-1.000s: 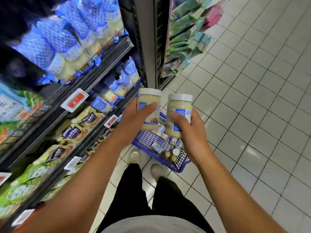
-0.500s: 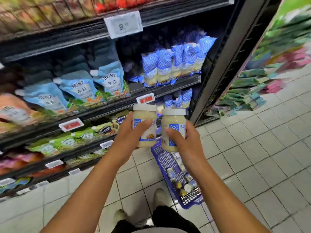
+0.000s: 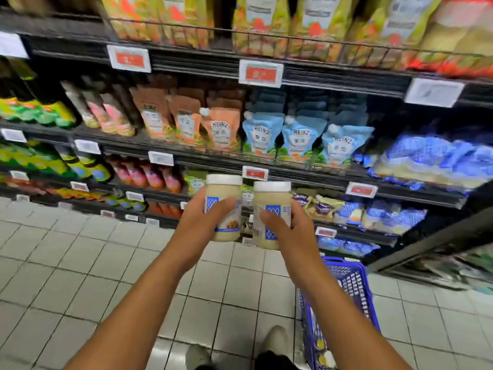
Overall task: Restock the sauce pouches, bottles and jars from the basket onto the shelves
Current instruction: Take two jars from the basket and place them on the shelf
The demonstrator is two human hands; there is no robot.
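I've swung round from the basket (image 3: 344,264) to face the shelves (image 3: 293,180), left hand (image 3: 198,227) still gripping the left jar (image 3: 224,192), right hand (image 3: 292,237) the right jar (image 3: 272,198), both above the basket, so shelving looks next.

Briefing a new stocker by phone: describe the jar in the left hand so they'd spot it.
Before the black sauce shelves, two hands hold up a pair of white-lidded jars of pale sauce. The left hand grips the left jar; unlike the right jar, its label shows a brownish food picture.
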